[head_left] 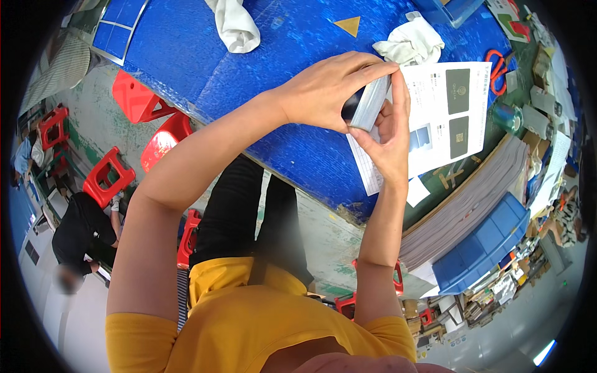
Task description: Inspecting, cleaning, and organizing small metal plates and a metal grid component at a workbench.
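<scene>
Between both hands, above the blue tabletop, is a small thick block like a stack of cards, with a dark face and finely lined pale grey edges. My left hand is closed around its left side and far end, fingers arched over. My right hand grips its near and right side, thumb at the lower corner and index finger reaching the top. Beneath and right of the hands lies a printed white sheet with pictures of dark rectangles. Just beyond the hands rests a crumpled white cloth.
Another white cloth and a tan triangular piece lie farther back. Red-handled scissors are at the right, near a tall paper stack and a blue bin. Red stools and a bending person are at left.
</scene>
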`<state>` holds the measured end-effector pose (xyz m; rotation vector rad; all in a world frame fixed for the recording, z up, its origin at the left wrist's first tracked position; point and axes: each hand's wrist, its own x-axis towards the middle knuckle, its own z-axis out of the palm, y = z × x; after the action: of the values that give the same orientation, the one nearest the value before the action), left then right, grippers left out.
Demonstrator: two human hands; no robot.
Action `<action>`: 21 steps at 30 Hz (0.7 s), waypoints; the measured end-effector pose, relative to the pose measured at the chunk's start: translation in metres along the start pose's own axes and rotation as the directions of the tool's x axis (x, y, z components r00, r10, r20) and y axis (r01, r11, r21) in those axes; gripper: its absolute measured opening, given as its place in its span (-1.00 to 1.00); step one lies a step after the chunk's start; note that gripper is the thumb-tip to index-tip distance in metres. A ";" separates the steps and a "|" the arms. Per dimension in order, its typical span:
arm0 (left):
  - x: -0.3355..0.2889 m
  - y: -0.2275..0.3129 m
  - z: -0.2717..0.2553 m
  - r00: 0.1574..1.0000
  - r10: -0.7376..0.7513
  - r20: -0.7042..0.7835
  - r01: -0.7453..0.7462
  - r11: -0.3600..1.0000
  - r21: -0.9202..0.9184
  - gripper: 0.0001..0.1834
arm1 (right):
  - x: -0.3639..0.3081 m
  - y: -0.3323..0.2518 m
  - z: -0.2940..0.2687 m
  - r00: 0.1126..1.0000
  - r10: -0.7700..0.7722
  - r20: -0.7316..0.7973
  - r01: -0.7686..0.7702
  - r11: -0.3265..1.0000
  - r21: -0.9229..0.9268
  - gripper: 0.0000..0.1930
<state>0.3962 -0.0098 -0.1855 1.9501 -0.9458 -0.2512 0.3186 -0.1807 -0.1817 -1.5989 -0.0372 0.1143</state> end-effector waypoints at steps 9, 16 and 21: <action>0.029 0.016 -0.017 0.991 -0.124 0.051 0.124 0.992 0.006 0.04 | 0.011 -0.017 0.002 0.997 -0.001 -0.080 0.022 0.965 0.263 0.08; 0.056 0.015 -0.036 0.906 -0.311 0.288 0.386 0.887 -0.255 -0.06 | 0.017 0.007 0.003 0.981 -0.023 -0.193 0.122 0.845 0.521 -0.01; 0.061 0.008 -0.041 0.844 -0.352 0.405 0.510 0.762 -0.400 -0.09 | 0.018 0.007 0.005 0.979 0.017 -0.202 0.106 0.808 0.580 -0.11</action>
<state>0.4548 -0.0278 -0.1440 1.6359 -0.5145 -1.0024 0.3354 -0.1744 -0.1900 -0.9731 0.1088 -0.0708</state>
